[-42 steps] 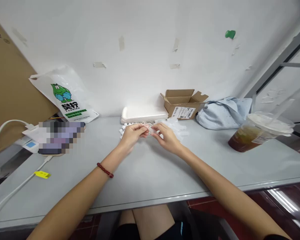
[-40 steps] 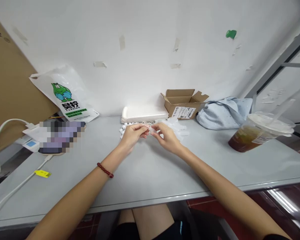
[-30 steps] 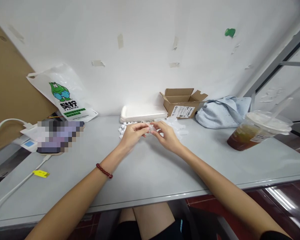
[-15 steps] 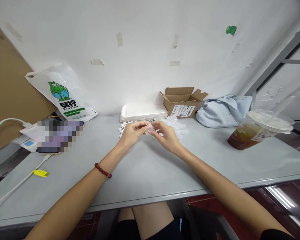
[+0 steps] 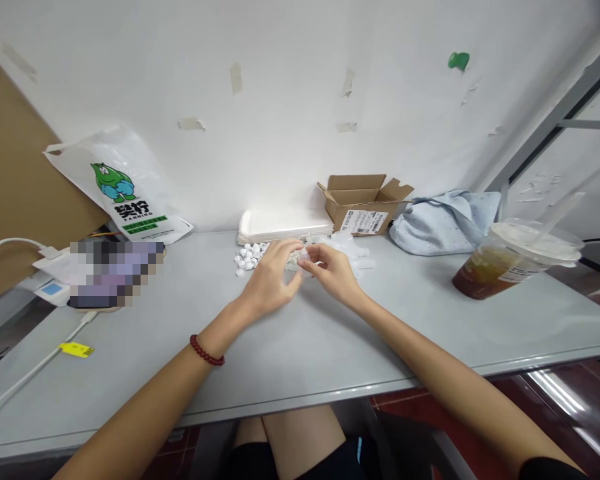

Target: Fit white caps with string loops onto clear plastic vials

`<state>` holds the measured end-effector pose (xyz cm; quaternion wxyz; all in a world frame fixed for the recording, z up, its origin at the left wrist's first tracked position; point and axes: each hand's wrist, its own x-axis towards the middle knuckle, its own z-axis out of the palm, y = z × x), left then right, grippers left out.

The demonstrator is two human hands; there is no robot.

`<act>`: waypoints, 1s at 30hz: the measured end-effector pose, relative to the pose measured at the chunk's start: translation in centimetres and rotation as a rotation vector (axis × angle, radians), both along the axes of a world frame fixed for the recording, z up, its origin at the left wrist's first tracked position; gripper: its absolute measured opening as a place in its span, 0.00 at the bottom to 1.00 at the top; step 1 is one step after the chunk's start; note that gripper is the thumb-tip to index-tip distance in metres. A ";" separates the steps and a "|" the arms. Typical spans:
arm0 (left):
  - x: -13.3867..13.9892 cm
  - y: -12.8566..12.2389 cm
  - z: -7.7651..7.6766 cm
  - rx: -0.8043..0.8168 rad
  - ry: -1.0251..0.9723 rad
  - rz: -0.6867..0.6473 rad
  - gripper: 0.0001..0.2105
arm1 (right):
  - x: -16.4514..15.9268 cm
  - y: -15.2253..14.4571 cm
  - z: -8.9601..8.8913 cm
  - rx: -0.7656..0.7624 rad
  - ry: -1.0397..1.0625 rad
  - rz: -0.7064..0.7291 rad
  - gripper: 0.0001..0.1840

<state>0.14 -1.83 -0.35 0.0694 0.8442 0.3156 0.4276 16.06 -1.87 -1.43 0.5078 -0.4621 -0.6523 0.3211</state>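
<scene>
Left of and in front of the cardboard box (image 5: 359,218), the right hand (image 5: 333,271) pinches a small clear piece (image 5: 303,257) between thumb and forefinger. The left hand (image 5: 269,281) has released its pinch: thumb well apart from fingers, nothing visibly held. The right hand now appears to retain the piece alone. White caps (image 5: 249,256) lie on the counter (image 5: 305,360), farther left of the box. The box stands with flaps raised, its floor hidden. Right of it, a lidded cup (image 5: 520,245) contains brown drink (image 5: 471,275).
</scene>
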 end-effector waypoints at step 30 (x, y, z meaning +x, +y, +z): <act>-10.1 -1.7 0.5 -0.399 0.538 -0.011 0.17 | -2.5 -2.7 -0.4 -0.060 -0.461 0.481 0.13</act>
